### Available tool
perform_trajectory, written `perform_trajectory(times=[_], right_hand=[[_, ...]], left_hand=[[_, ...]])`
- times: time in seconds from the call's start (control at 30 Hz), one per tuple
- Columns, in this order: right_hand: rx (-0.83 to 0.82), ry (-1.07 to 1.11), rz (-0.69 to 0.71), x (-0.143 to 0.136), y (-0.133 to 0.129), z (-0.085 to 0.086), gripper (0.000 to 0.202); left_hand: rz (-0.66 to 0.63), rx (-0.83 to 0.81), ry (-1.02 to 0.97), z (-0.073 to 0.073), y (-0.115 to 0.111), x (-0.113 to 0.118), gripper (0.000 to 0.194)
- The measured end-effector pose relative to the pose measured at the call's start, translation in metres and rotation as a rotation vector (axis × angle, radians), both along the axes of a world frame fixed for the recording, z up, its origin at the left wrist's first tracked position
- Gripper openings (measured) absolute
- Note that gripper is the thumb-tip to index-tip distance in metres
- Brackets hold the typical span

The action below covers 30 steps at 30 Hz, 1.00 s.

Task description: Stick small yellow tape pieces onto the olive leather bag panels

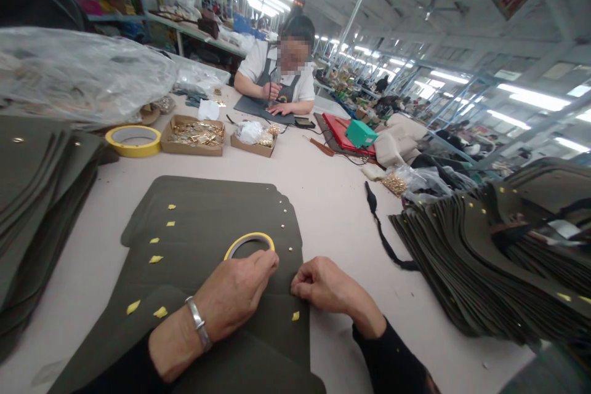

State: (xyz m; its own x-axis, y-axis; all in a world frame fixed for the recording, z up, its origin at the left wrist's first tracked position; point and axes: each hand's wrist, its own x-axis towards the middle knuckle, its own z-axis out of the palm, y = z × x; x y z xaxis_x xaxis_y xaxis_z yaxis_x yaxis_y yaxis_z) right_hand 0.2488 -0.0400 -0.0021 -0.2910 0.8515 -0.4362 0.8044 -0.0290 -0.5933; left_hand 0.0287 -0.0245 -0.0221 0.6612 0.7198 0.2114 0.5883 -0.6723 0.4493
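A dark olive sheet [212, 209] lies flat before me, with several yellow tape bits and a row of small metal studs along its right side. My left hand [237, 286], a bracelet on its wrist, is closed around the near edge of a narrow yellow tape roll [252, 237] above the sheet. At the sheet's right edge is my right hand [323, 283], its fingertips pinched together; whatever they hold is too small to make out. A yellow tape bit [295, 316] sits just below that hand.
Stacked olive pieces flank me at left [37, 197] and right [462, 258]. Beyond the sheet are a large tape roll [133, 141], a box of metal parts [194, 135] and a smaller box [253, 138]. Across the table a person [281, 74] works on a dark piece.
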Motion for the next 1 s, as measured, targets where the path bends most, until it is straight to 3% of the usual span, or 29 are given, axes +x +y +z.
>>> perform_trajectory(times=[0.1,0.23,0.33,0.47,0.67,0.87,1.0], right_hand=[[0.082,0.103,-0.018,0.004,-0.005,0.002,0.016],[0.387,0.366,-0.233,-0.005,-0.010,0.006,0.020],[0.560,0.455,-0.161,-0.017,-0.014,0.009,0.019],[0.778,0.409,-0.006,-0.027,-0.015,0.009,0.020],[0.928,0.303,0.143,-0.030,-0.013,0.002,0.019],[1.069,0.220,0.039,-0.032,-0.011,-0.010,0.017],[1.045,0.201,-0.026,-0.037,-0.013,-0.008,0.017]], left_hand=[[-0.019,0.050,-0.075,0.003,-0.001,0.000,0.022],[-0.026,0.108,-0.225,0.006,-0.001,-0.001,0.021],[0.003,0.116,-0.202,0.008,-0.002,-0.001,0.039],[0.028,0.163,-0.144,0.008,-0.003,0.001,0.046],[0.009,0.245,-0.097,0.007,-0.007,0.005,0.041],[0.045,0.156,-0.117,0.008,-0.009,0.006,0.023],[0.061,0.092,-0.104,0.007,-0.006,0.006,0.019]])
